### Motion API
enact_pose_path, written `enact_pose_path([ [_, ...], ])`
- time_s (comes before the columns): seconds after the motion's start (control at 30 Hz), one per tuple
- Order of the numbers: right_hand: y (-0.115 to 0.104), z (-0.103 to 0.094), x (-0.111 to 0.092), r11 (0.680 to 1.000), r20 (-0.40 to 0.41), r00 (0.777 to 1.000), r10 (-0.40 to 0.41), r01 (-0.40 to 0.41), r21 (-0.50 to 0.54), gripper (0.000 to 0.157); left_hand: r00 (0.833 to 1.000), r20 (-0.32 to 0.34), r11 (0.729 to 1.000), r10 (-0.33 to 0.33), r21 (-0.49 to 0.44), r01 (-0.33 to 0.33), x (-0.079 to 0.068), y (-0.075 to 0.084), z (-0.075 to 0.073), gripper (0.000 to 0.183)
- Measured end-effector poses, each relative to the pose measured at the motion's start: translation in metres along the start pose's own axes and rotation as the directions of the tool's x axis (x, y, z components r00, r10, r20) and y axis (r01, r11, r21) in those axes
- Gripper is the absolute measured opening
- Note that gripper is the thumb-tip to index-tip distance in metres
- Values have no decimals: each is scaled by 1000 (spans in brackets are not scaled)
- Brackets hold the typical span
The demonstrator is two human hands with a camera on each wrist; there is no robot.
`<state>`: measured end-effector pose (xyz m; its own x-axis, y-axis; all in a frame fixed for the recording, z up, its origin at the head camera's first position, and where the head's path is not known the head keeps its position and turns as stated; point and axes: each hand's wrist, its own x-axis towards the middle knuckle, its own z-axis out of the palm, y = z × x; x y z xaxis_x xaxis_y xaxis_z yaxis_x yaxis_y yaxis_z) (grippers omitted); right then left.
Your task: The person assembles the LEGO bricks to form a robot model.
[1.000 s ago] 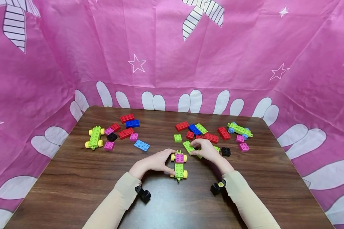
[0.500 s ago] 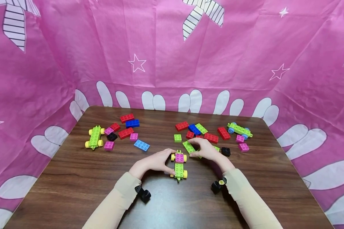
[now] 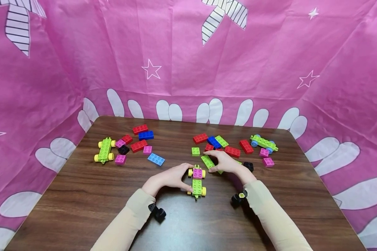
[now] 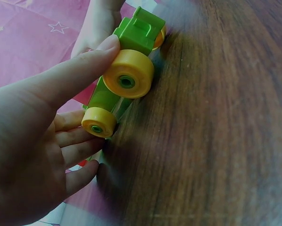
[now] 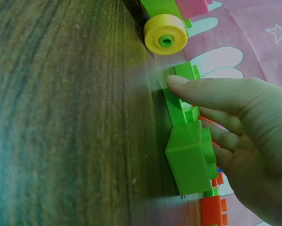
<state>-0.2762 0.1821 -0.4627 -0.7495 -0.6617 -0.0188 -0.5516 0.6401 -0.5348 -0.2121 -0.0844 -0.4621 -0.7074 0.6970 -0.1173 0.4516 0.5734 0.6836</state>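
Note:
My left hand (image 3: 172,177) holds a lime green toy car base (image 3: 197,187) with yellow wheels, standing upright on the table. The thumb lies at its near end, the fingers by the front wheel. A pink brick (image 3: 197,173) sits on the base's far part. To the right, my right hand (image 3: 224,163) reaches round a long lime green brick (image 3: 208,161), thumb on its near side and index finger past its far end. In the right wrist view the thumb touches this brick (image 5: 176,106); another green brick (image 5: 188,160) lies beside it, under the palm.
Red, blue, green, pink and black bricks lie beyond the right hand, near a green car base (image 3: 264,143) with blue wheels. At the left are another yellow-wheeled base (image 3: 105,150), several bricks and a light blue brick (image 3: 156,159). Pink cloth (image 3: 188,69) hangs behind the table.
My right hand has shifted slightly left, its index finger reaching further round the long green brick. The left hand and the car base stay put; the head view has shifted a little.

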Motion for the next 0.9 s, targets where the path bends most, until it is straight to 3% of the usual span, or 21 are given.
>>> enact_pose_path([
  [0.27, 1, -2, 1, 1000, 62, 998, 18, -19, 20, 72, 1000, 7, 1000, -8, -14, 9, 0, 0, -1, 87],
  [0.53, 1, -2, 2, 1000, 69, 997, 22, -22, 4, 70, 1000, 4, 1000, -7, -19, 7, 0, 0, -1, 87],
  [0.9, -3, 2, -1, 999, -13, 999, 42, -42, -5, 69, 1000, 1, 1000, -3, -8, 3, 1, -1, 1, 87],
])
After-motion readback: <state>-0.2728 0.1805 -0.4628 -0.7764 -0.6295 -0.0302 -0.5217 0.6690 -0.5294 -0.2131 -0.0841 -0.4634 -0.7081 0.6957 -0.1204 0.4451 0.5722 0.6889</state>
